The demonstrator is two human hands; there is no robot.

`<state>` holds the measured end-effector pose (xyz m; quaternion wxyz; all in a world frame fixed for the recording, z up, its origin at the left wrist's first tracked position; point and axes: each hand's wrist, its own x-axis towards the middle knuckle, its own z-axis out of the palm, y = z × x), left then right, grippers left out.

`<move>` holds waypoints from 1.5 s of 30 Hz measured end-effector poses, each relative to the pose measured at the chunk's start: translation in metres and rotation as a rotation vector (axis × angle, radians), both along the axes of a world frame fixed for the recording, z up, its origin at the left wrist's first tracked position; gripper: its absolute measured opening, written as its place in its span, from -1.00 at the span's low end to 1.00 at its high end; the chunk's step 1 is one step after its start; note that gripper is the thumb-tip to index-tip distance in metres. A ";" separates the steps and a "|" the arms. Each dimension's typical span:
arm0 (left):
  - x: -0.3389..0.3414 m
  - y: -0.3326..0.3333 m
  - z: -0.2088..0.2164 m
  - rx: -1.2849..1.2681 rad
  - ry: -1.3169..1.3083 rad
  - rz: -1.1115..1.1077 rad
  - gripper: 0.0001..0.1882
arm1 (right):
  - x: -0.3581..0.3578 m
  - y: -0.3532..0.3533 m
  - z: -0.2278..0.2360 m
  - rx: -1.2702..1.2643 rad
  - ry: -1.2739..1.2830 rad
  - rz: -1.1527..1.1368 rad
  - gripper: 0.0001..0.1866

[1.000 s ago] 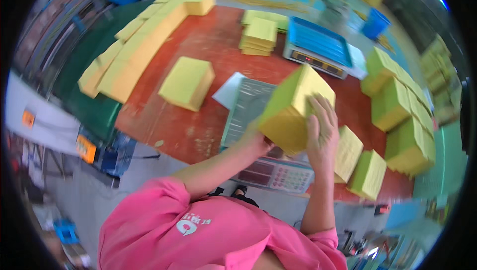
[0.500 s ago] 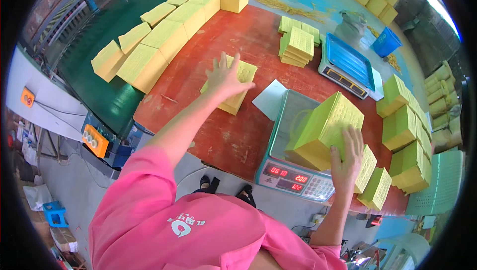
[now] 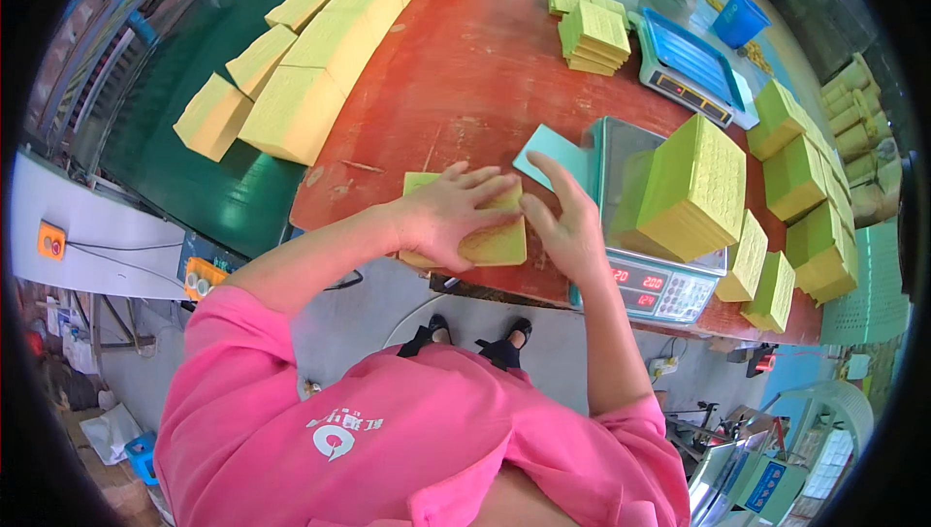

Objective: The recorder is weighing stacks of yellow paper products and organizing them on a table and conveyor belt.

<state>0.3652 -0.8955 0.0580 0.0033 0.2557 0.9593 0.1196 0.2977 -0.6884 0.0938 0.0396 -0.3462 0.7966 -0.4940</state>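
Observation:
A low stack of yellow paper (image 3: pixel 506 248) lies near the front edge of the red table. Spread flat across its top is my left hand (image 3: pixel 454 215), fingers apart. My right hand (image 3: pixel 567 222) is at the stack's right side, thumb and fingers apart, holding nothing; I cannot tell whether it touches the paper. Just right of it stands a digital scale (image 3: pixel 621 144) with a lit red display. A tall block of yellow paper (image 3: pixel 693 188) rests on the scale's pan. Behind my right hand lies a pale blue-green sheet (image 3: pixel 555 154).
Rows of yellow blocks (image 3: pixel 296 105) line the left, partly on a green surface (image 3: pixel 145 163). Small paper stacks (image 3: pixel 593 34) and a second scale with a blue tray (image 3: pixel 689 52) stand farther back on the red table (image 3: pixel 456 71). More blocks (image 3: pixel 810 178) are piled at the right.
My right hand has left the block on the scale and come left to the low stack. My left hand has lowered onto that stack, which now sits nearer the table's front edge.

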 end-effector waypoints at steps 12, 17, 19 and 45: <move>0.187 0.007 -0.088 1.283 -0.356 1.072 -0.18 | 0.028 -0.014 -0.060 0.226 -0.120 0.049 -0.60; 0.167 0.031 -0.126 2.059 -0.575 0.951 -0.12 | 0.060 -0.010 -0.072 0.245 -0.081 -0.010 -0.56; 0.156 0.038 -0.109 2.206 -0.555 0.765 -0.11 | 0.075 -0.008 -0.070 0.257 -0.033 -0.046 -0.51; 0.039 0.149 0.125 1.882 -0.535 0.432 -0.48 | 0.007 0.172 0.055 -0.414 -0.589 -0.048 -0.39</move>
